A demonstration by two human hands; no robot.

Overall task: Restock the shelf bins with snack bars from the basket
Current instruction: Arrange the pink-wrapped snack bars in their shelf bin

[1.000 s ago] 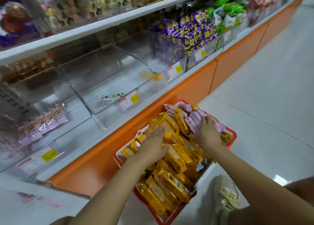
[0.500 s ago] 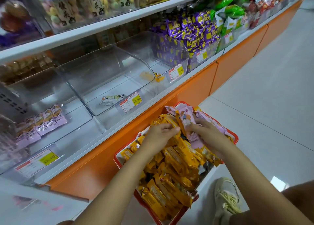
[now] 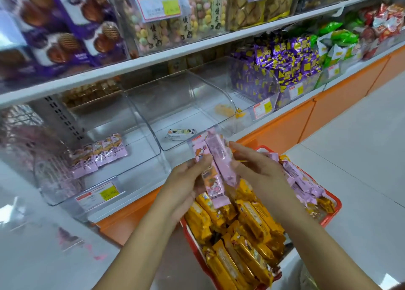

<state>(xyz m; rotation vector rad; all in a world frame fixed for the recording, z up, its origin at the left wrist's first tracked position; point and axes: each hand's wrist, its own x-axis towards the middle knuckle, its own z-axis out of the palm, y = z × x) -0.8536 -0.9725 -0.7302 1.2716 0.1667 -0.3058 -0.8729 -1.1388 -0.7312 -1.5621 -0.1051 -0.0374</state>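
Head view: at frame centre the left hand (image 3: 186, 181) and right hand (image 3: 258, 171) each gripped pink bars (image 3: 219, 156), held above the basket (image 3: 335, 204) at lower right. Judged step: transfer. Next, place them into the left bin (image 3: 140, 171), beside matching bars.

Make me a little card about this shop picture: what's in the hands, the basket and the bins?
hands: left hand and right hand hold pink bars above the basket
basket: red, piled with yellow bars, more pink ones at its far side
left bin: a short row of matching pink bars
middle bin: one packet
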